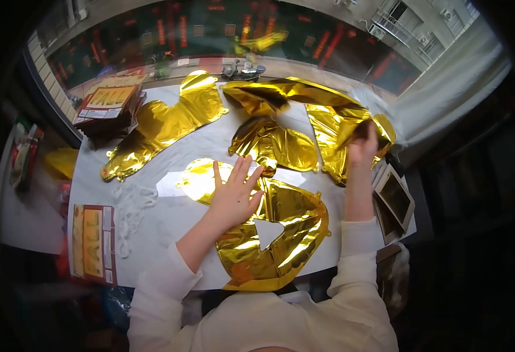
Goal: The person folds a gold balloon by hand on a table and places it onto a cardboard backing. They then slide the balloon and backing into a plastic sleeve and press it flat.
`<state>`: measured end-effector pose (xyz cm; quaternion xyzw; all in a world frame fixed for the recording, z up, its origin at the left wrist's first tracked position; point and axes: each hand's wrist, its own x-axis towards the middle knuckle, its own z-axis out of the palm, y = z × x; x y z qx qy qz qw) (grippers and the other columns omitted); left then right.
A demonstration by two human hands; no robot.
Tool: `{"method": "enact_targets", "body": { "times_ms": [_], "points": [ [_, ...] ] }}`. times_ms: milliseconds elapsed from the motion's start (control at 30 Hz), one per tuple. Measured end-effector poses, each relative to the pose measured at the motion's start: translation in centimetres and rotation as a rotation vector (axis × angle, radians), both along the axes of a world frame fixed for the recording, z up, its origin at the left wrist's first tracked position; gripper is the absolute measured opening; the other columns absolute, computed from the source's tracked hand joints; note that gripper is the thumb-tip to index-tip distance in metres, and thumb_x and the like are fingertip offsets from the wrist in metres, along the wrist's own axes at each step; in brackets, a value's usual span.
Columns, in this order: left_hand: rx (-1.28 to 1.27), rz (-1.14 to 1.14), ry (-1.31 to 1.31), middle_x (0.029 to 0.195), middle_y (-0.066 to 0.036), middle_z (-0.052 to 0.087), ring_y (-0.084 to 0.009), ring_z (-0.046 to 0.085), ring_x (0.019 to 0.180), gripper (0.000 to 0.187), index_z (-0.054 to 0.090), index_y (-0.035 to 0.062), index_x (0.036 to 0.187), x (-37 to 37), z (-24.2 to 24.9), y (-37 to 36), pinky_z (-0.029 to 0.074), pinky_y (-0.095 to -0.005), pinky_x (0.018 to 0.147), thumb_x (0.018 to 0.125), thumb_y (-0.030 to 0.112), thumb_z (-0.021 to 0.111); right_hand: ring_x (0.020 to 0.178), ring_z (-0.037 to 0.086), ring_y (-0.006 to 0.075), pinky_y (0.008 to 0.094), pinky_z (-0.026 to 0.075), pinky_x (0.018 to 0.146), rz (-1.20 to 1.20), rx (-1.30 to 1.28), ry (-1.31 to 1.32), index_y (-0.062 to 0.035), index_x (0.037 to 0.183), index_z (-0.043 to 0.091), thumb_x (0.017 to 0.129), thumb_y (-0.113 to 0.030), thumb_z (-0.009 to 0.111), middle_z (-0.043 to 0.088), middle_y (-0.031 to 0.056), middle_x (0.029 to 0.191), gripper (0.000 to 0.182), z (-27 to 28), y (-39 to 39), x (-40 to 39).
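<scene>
My left hand (234, 196) lies with its fingers spread on a flat gold foil balloon (304, 226) that has a triangular hole in its middle. My right hand (363, 151) is closed on another gold foil balloon (330, 132) at the right, raised and creased, its upper part arching across the back of the table. Below that arch is a crumpled gold foil piece (289, 146). A long gold foil balloon (163, 129), wide at one end, rests flat at the back left.
Printed packets reading FALL (106, 102) are stacked at the back left; a similar packet (93, 243) lies at the front left. White string (131, 211) is bunched beside it. Framed cards (395, 196) stand at the right edge of the white table (163, 220), near a sheer curtain (445, 88).
</scene>
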<state>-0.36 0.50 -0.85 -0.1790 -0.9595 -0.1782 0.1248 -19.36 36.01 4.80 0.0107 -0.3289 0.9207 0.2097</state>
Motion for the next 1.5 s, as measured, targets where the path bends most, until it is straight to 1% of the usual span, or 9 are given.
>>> {"method": "enact_targets", "body": {
  "times_ms": [233, 400, 600, 733, 900, 1067, 1167, 1300, 1500],
  "points": [
    [-0.027, 0.007, 0.014, 0.172, -0.016, 0.031, -0.0287, 0.024, 0.161, 0.062, 0.047, 0.0164, 0.159, 0.0, -0.2, 0.1, 0.005, -0.078, 0.121, 0.105, 0.046, 0.051, 0.133, 0.059, 0.0303, 0.0442, 0.047, 0.113, -0.472, 0.177, 0.034, -0.0024, 0.151, 0.052, 0.109, -0.053, 0.048, 0.06, 0.0127, 0.148, 0.066, 11.3, 8.8, 5.7],
    [0.035, -0.008, -0.02, 0.168, -0.017, 0.035, -0.0327, 0.023, 0.161, 0.061, 0.048, 0.0158, 0.158, -0.2, 0.3, -0.2, 0.005, -0.0774, 0.122, 0.104, 0.045, 0.054, 0.115, 0.071, 0.0318, 0.0418, 0.059, 0.099, -0.933, 0.452, 0.236, 0.0032, 0.129, 0.07, 0.102, -0.026, 0.071, 0.07, 0.0216, 0.13, 0.04, 20.0, 7.7, 11.3],
    [0.51, -0.004, 0.109, 0.161, -0.012, 0.046, -0.0398, 0.028, 0.158, 0.048, 0.058, 0.0132, 0.148, -1.6, 0.3, -1.8, 0.008, -0.071, 0.125, 0.102, 0.025, 0.062, 0.084, 0.072, 0.0101, 0.0236, 0.055, 0.075, -0.331, 1.156, 0.112, 0.0, 0.111, 0.078, 0.1, -0.015, 0.075, 0.078, 0.0063, 0.098, 0.019, 21.6, -1.4, 20.6],
    [0.629, -0.117, 0.284, 0.142, -0.012, 0.062, -0.0371, 0.052, 0.142, 0.045, 0.061, 0.0101, 0.143, -0.8, 5.7, -3.1, 0.032, -0.0535, 0.123, 0.098, 0.012, 0.065, 0.079, 0.07, 0.0109, 0.0252, 0.057, 0.069, 0.116, 1.002, 0.269, 0.0051, 0.112, 0.074, 0.099, -0.003, 0.071, 0.075, 0.0074, 0.096, 0.015, 21.3, -7.8, 24.1],
    [1.207, -0.175, -0.425, 0.138, -0.009, 0.065, -0.0197, 0.059, 0.132, 0.043, 0.057, 0.0047, 0.145, 2.6, 9.9, -2.9, 0.045, -0.0362, 0.111, 0.103, 0.012, 0.06, 0.092, 0.065, 0.0161, 0.0289, 0.05, 0.082, 0.356, 0.817, 0.351, 0.0037, 0.107, 0.068, 0.106, -0.018, 0.062, 0.07, 0.0111, 0.102, 0.023, 22.2, -9.6, 25.1],
    [1.292, -0.294, -0.541, 0.163, -0.013, 0.045, -0.0228, 0.035, 0.155, 0.088, 0.037, 0.0035, 0.161, 6.0, 12.7, -3.6, 0.022, -0.0417, 0.127, 0.095, 0.053, 0.069, 0.095, 0.072, 0.0199, 0.0323, 0.056, 0.087, 0.721, 0.378, 0.278, 0.0048, 0.113, 0.067, 0.102, -0.014, 0.064, 0.074, 0.0137, 0.104, 0.022, 21.1, -11.0, 23.2],
    [1.104, -0.668, -0.407, 0.17, -0.017, 0.032, -0.0293, 0.023, 0.162, 0.106, 0.024, 0.0023, 0.167, 5.6, 9.7, -3.7, 0.015, -0.0439, 0.131, 0.09, 0.054, 0.075, 0.106, 0.068, 0.0216, 0.0358, 0.055, 0.094, 0.865, 0.33, 0.267, -0.0032, 0.112, 0.063, 0.109, -0.035, 0.053, 0.069, 0.0136, 0.116, 0.033, 20.0, -9.1, 21.2],
    [1.272, -0.55, -0.513, 0.172, -0.018, 0.028, -0.03, 0.021, 0.162, 0.123, 0.023, 0.0016, 0.167, 7.8, 12.7, -1.8, 0.011, -0.0482, 0.131, 0.081, 0.073, 0.075, 0.105, 0.073, 0.0264, 0.0413, 0.059, 0.095, 0.748, 0.466, 0.118, -0.0019, 0.124, 0.065, 0.109, -0.035, 0.053, 0.074, 0.0138, 0.11, 0.039, 21.8, -8.6, 21.3],
    [1.43, -0.457, -0.725, 0.15, -0.015, 0.06, -0.0249, 0.054, 0.138, 0.105, 0.051, 0.0011, 0.155, 8.6, 15.3, -3.7, 0.033, -0.0448, 0.12, 0.102, 0.083, 0.012, 0.086, 0.07, 0.0082, 0.0236, 0.056, 0.075, 0.867, 0.758, 0.268, 0.0013, 0.112, 0.071, 0.103, -0.011, 0.071, 0.073, 0.0042, 0.097, 0.015, 18.0, -17.5, 23.4]
  ]
}}
